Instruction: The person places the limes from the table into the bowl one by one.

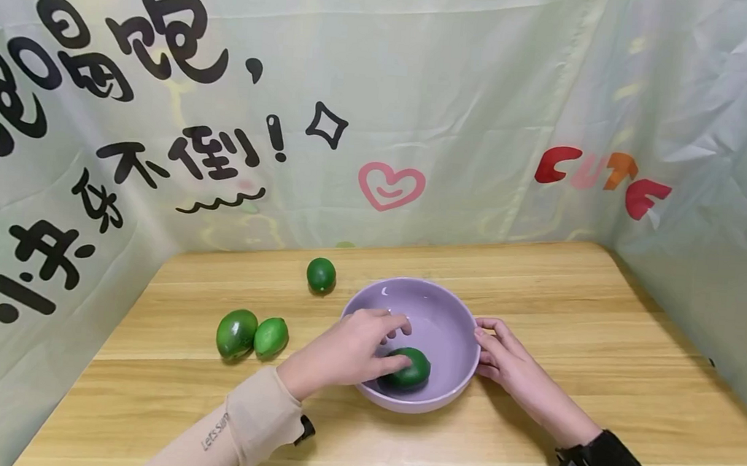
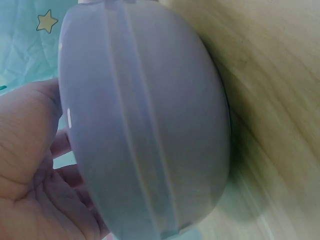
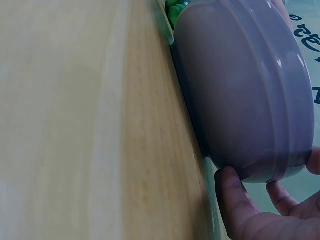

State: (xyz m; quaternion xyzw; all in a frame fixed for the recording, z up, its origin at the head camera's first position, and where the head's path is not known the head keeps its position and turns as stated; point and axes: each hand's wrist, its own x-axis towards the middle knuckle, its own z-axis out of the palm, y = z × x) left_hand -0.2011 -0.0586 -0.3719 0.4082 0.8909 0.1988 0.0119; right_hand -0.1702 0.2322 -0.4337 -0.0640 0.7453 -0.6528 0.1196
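A round lilac bowl (image 1: 445, 326) stands upright on the wooden table. Inside, near its front wall, lies a smooth dark green oval fruit (image 1: 417, 372). My left hand (image 1: 354, 345) reaches in over the left rim, its thumb overlapping the fruit and its other fingers spread and loosely bent above the bowl's inside. In the left wrist view that hand (image 2: 30, 165) is partly hidden behind the bowl wall. My right hand (image 1: 511, 361) touches the bowl's right side from outside. Low on the outer wall, near the table, is one of its fingertips (image 3: 230, 175).
Left of the bowl, a green fruit with a purplish patch (image 1: 237, 334) and a brighter green lime (image 1: 271, 337) lie side by side. Farther back sits a round dark green fruit (image 1: 321, 276). A printed curtain (image 1: 474, 124) surrounds the table's back and sides.
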